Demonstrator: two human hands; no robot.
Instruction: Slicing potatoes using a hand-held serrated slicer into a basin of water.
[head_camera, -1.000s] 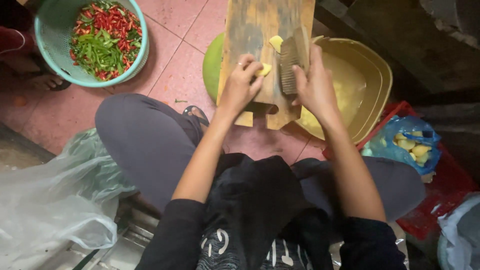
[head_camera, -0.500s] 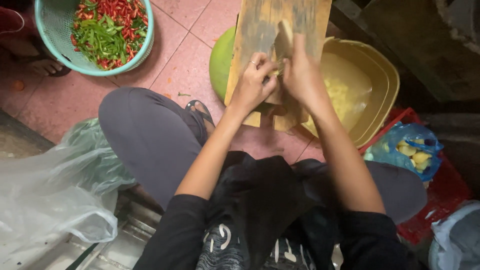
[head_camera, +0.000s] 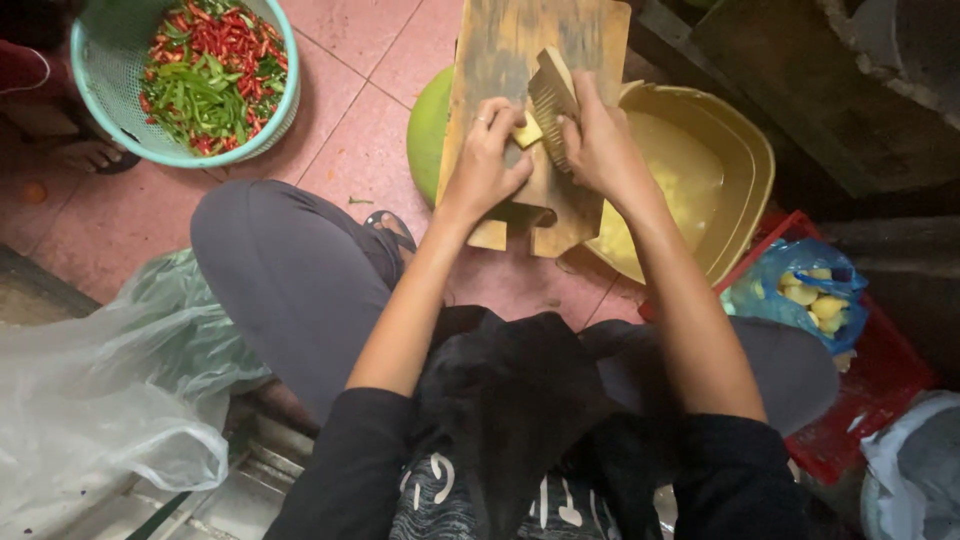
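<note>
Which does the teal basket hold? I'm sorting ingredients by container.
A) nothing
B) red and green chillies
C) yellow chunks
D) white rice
B: the teal basket at upper left is filled with red and green chillies; the yellow chunks lie in a blue bag at right, away from both the left hand and the right hand at the board.

Left hand (head_camera: 487, 160) fingers curled, right hand (head_camera: 597, 145) clenched, close together.

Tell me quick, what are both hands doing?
Left hand: closed on a yellow piece.
Right hand: closed on the ridged cutter blade.
</note>
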